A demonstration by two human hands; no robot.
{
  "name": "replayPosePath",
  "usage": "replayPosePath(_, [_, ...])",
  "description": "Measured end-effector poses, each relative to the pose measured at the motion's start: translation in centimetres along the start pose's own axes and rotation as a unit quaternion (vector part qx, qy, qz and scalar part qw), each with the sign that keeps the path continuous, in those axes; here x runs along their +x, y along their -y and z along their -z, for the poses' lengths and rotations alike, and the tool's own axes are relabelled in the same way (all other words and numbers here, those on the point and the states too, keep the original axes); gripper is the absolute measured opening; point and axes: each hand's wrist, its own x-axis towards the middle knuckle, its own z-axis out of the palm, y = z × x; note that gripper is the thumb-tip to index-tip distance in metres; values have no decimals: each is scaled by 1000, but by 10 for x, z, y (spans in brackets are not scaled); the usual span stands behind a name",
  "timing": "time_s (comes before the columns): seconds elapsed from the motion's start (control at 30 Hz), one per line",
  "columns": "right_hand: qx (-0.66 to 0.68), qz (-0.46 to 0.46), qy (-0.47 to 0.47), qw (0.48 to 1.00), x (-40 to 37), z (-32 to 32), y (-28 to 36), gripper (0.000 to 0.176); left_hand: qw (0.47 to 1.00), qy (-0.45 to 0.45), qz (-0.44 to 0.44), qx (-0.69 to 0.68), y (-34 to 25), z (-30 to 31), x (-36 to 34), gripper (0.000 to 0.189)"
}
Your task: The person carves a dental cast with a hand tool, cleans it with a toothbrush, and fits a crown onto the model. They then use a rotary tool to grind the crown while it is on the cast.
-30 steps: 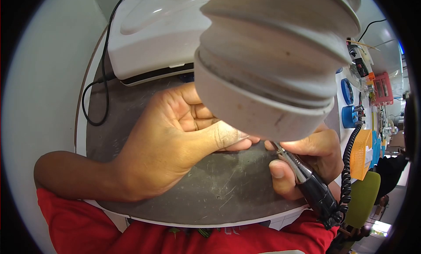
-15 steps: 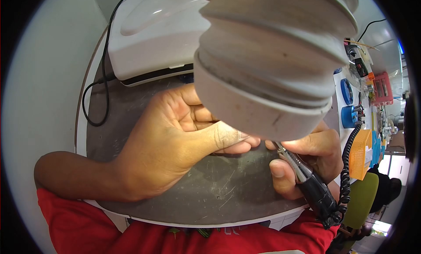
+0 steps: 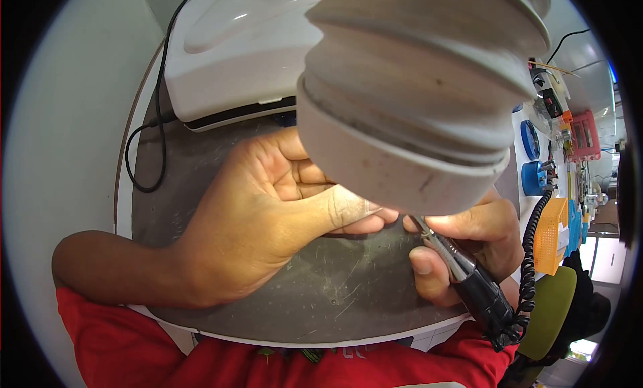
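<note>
My right hand [image 3: 492, 230] is closed around a pen-like handpiece [image 3: 479, 291] with a slim metal front and a black body. Its tip points up and left, under the rim of a wide white ribbed hose [image 3: 408, 133]. Opposite it, my left hand [image 3: 271, 214] has its thumb pressed against curled fingers, just left of the tip. The hose covers the ends of several fingers, so whatever the left hand pinches is hidden. Both hands are over the scratched grey tabletop [image 3: 328, 287], close together but apart.
A white machine [image 3: 234, 73] with a black cable [image 3: 161, 123] stands at the back left. Along the right are a coiled black cord [image 3: 530, 254], a blue holder [image 3: 534, 179], an orange basket [image 3: 550, 234] and a pink rack [image 3: 585, 135]. A green chair [image 3: 552, 314] is at lower right.
My right hand and the handpiece have shifted very slightly left, toward the left hand. The left hand looks unmoved.
</note>
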Motion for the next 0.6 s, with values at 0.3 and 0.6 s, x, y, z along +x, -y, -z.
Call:
replayPosePath(0.3, [-20, -5, 40, 999, 3, 6, 2, 29, 1000, -5, 2, -11, -2, -1, -1, 24])
replayPosePath(0.6, [-12, 35, 41, 998, 2, 5, -5, 31, 1000, -8, -7, 8, 0, -1, 1, 27])
